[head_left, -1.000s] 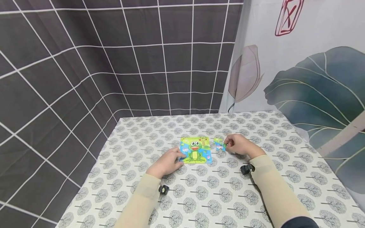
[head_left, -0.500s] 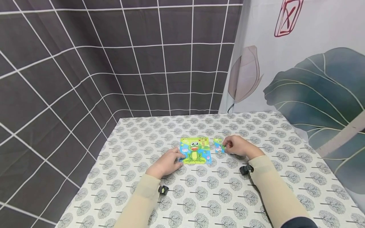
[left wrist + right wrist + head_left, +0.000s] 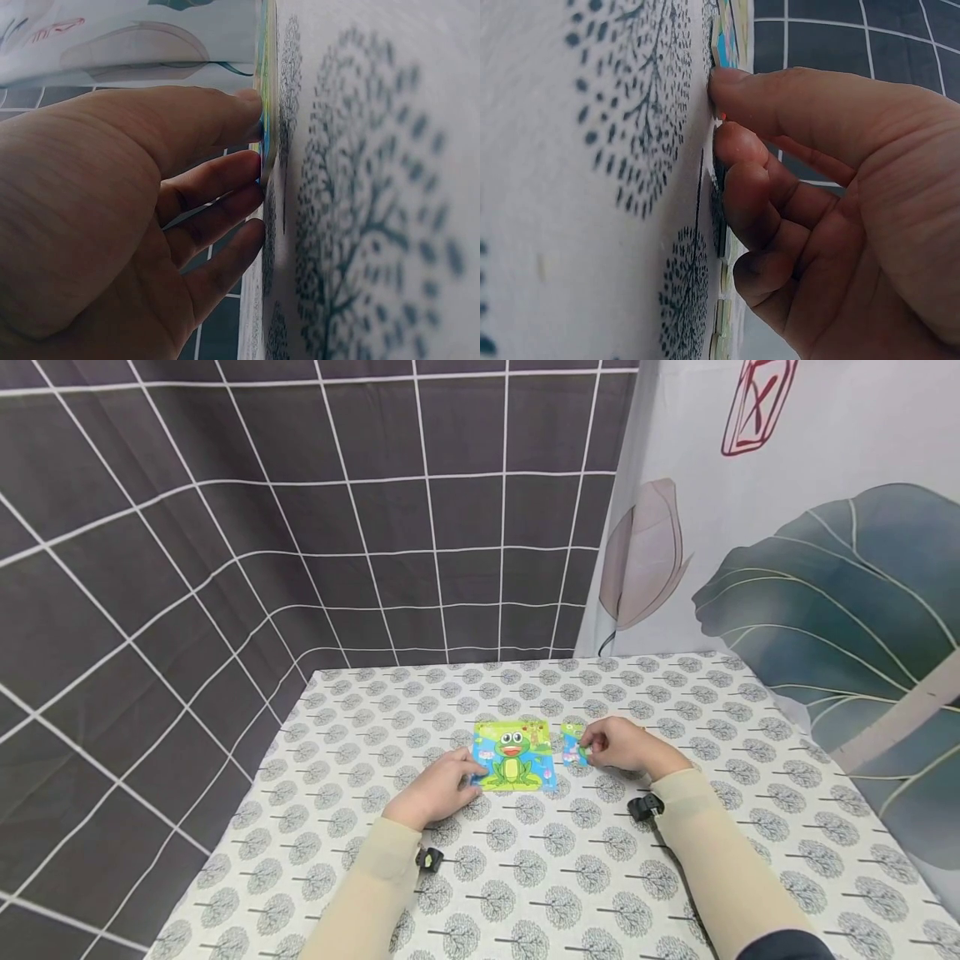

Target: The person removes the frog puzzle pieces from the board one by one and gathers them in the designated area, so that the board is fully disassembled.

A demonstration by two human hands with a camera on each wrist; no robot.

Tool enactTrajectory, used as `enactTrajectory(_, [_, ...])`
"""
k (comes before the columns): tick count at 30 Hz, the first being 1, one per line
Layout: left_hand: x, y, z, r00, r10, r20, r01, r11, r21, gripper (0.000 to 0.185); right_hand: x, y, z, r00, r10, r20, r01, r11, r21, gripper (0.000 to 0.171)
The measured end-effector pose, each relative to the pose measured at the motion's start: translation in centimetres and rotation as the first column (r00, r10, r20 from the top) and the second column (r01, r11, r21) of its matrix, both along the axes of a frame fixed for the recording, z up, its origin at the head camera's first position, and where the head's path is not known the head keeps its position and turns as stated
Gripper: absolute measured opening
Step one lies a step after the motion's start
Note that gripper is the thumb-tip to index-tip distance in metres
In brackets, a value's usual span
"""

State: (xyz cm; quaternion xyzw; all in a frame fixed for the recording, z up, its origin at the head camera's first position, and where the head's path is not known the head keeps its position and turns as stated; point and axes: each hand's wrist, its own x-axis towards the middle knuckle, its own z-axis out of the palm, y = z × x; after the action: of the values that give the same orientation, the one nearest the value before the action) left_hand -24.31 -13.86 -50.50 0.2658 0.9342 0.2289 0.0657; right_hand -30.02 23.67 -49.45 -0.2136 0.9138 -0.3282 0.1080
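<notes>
A square board with a green frog picture (image 3: 513, 752) lies on the table. At its lower left, my left hand (image 3: 437, 787) rests with its thumb on the board's edge (image 3: 270, 154) and its fingers extended along the side. Just right of the board lies a small cluster of jigsaw puzzle pieces (image 3: 571, 752) in green, blue and pink. My right hand (image 3: 622, 747) pinches a puzzle piece at the cluster's right side, mostly hidden by thumb and fingertips. In the right wrist view, the thumb and curled fingers come down close to the cloth beside thin piece edges (image 3: 722, 319).
A white cloth with grey tree prints (image 3: 555, 877) covers the table. Behind and to the left hangs a dark curtain with white grid lines (image 3: 420, 510). A pale curtain with large leaf prints (image 3: 847, 585) hangs on the right.
My right hand has shifted slightly left and toward me with the puzzle piece, so the gap in the cluster's lower part now looks filled. My left hand stays put on the frog board.
</notes>
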Motion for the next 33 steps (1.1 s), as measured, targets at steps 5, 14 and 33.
enactTrajectory(5, [0.09, 0.05, 0.22, 1.000, 0.008, 0.014, -0.008, 1.000, 0.012, 0.041, -0.01, -0.06, 0.07, 1.000, 0.001, 0.003, -0.001, 1.000, 0.003, 0.019])
enactTrajectory(14, [0.23, 0.13, 0.47, 1.000, 0.005, 0.015, -0.006, 1.000, 0.006, 0.041, -0.08, -0.13, -0.07, 1.000, -0.001, -0.011, 0.001, 1.000, 0.014, 0.018])
enactTrajectory(33, [0.17, 0.15, 0.47, 1.000, 0.003, 0.020, -0.003, 1.000, 0.017, 0.042, -0.15, -0.07, 0.16, 1.000, -0.018, 0.013, 0.018, 1.000, 0.006, 0.017])
